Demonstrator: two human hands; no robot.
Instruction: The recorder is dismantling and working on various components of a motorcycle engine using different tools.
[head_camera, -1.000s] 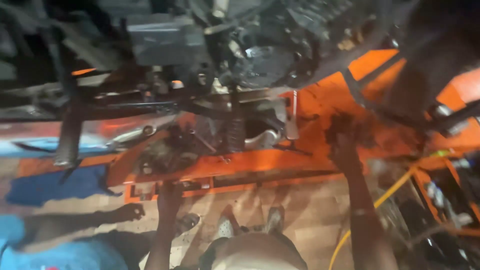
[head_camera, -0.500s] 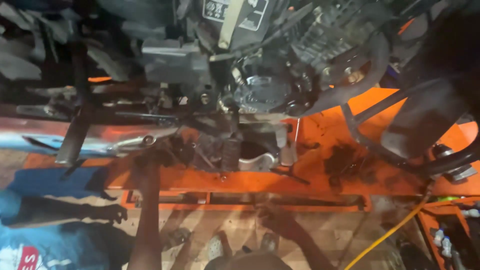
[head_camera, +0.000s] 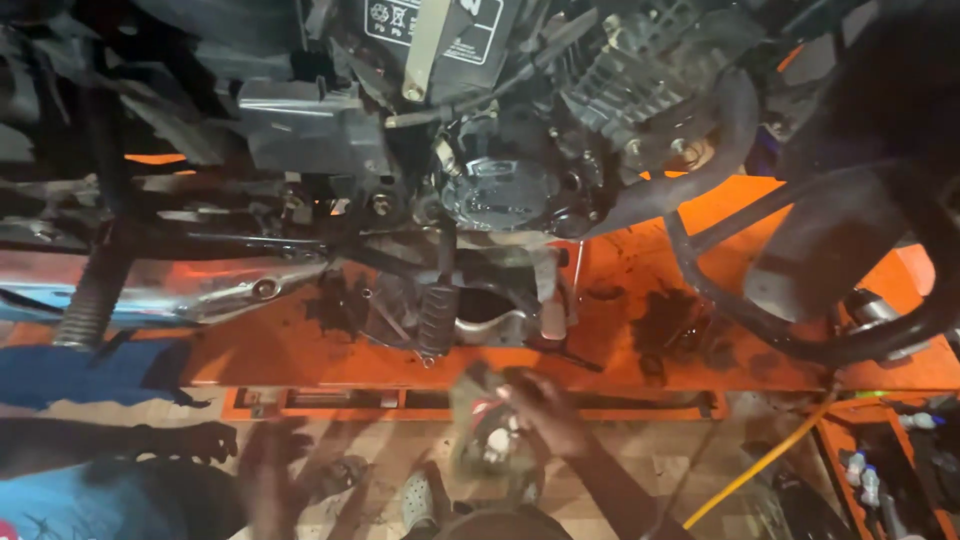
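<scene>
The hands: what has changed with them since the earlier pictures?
The right hand came back from the orange lift platform and now holds a blurred rag-like bundle. The left hand, earlier reaching up, dropped low. The motorcycle engine stayed in place.

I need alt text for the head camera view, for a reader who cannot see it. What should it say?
Seen from above, the right hand holds a blurred, rag-like object below a motorcycle engine that stands on an oil-stained orange lift platform. The left hand is blurred and empty over the tiled floor. Another person's hand reaches in from the left.
</scene>
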